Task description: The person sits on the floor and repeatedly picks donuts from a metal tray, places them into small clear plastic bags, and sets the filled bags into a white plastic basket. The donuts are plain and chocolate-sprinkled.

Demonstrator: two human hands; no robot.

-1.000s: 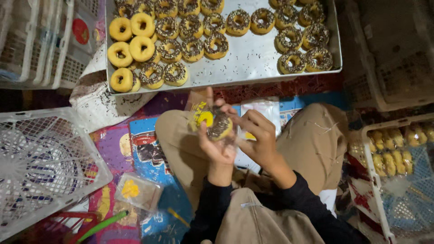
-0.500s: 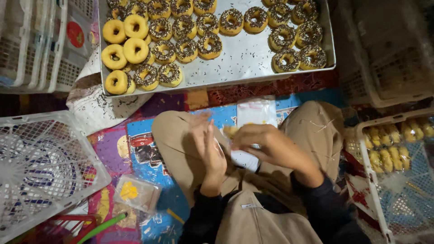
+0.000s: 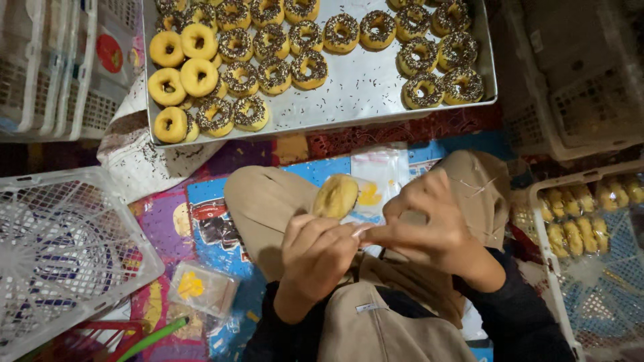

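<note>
While both hands met above lap, doughnut [image 3: 335,196] sat inside clear plastic bag [image 3: 371,194], just below metal tray [image 3: 349,94]. Left hand [image 3: 315,251] closed on bag's lower edge; right hand [image 3: 429,224] pinched same edge from other side. Good practice, judged: kept pinch tight, bag taut, topping clear of seal, fingers off glaze. Filled crate [image 3: 590,228] lay right of tray.

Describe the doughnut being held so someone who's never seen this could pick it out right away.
Start at the big metal tray of doughnuts at the top, then drop to the person's lap below it. There the left hand and right hand pinch a clear plastic bag holding one doughnut, the only one bagged and off the tray.
</note>
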